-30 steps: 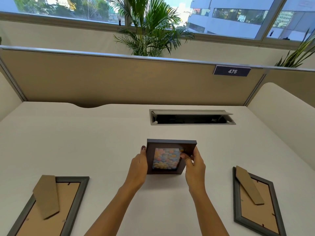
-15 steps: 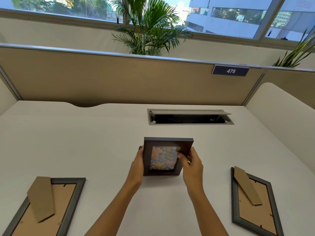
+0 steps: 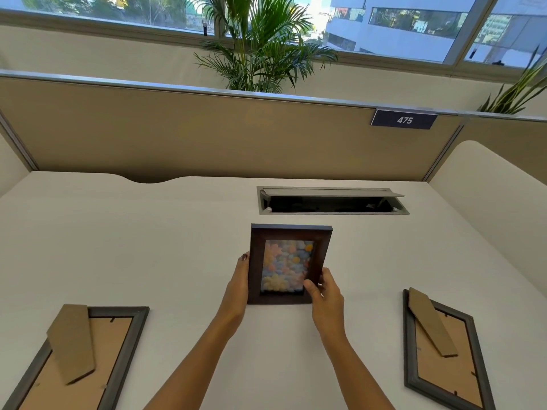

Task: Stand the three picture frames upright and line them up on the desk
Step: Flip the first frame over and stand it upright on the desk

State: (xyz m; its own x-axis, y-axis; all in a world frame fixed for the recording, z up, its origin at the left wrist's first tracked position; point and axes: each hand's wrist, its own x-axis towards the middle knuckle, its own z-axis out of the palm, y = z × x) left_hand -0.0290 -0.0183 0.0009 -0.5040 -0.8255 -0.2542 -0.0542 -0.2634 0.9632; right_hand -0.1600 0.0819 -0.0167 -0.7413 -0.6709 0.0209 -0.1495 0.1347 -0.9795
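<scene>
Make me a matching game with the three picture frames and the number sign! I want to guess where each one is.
Things:
1. brown frame
2. left grey frame
3. right grey frame
4. number sign

Places or states:
A. on the partition
B. face down, right side of the desk
C. held in both hands
D. face down, left side of the desk

Pairs: 1-C, 2-D, 3-B, 4-A

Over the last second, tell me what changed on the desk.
The brown frame tipped up from a shallow lean to nearly upright, its picture facing the camera. The right hand slid from the upper right corner to the lower right corner; the left hand kept the left edge. The two grey frames stayed face down.
</scene>
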